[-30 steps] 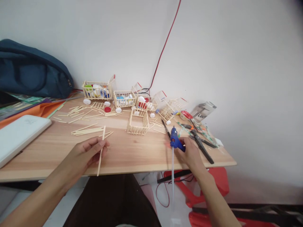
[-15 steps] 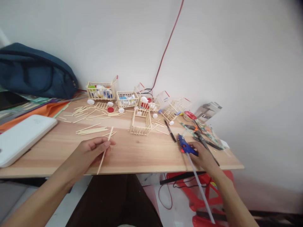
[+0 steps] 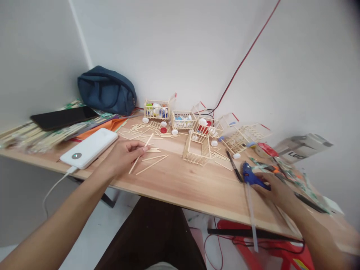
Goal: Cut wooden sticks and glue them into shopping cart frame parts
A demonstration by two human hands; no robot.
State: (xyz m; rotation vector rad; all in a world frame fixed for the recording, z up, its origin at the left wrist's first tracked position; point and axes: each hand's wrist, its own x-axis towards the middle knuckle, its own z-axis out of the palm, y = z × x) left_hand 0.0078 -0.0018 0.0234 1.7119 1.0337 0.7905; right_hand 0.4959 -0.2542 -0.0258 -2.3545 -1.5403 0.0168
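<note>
Between the thumb and fingers of my left hand (image 3: pixel 129 152) is a thin wooden stick (image 3: pixel 149 140), slanting up and away above the table. My right hand (image 3: pixel 274 191) grips the blue handle of a glue gun (image 3: pixel 249 174), and a long translucent glue stick (image 3: pixel 252 219) juts from it past the table's front edge. Several loose wooden sticks (image 3: pixel 152 165) lie beside and beyond my left hand. An open box frame of sticks (image 3: pixel 197 150) stands mid-table. Behind it are small stick-built carts, one of them a cart with white wheels and colourful contents (image 3: pixel 156 109).
A white power bank (image 3: pixel 90 148) with a cable and a black phone (image 3: pixel 64 117) are at the left, before a blue bag (image 3: pixel 108 92). Near my right hand lie a black pen (image 3: pixel 234 166), a red-topped tape roll (image 3: pixel 267 149) and a carton (image 3: pixel 305 148). A red stool (image 3: pixel 270 247) stands below.
The view has swung left, so the table's contents sit further right and more of its left side shows. Both hands keep hold of the same things.
</note>
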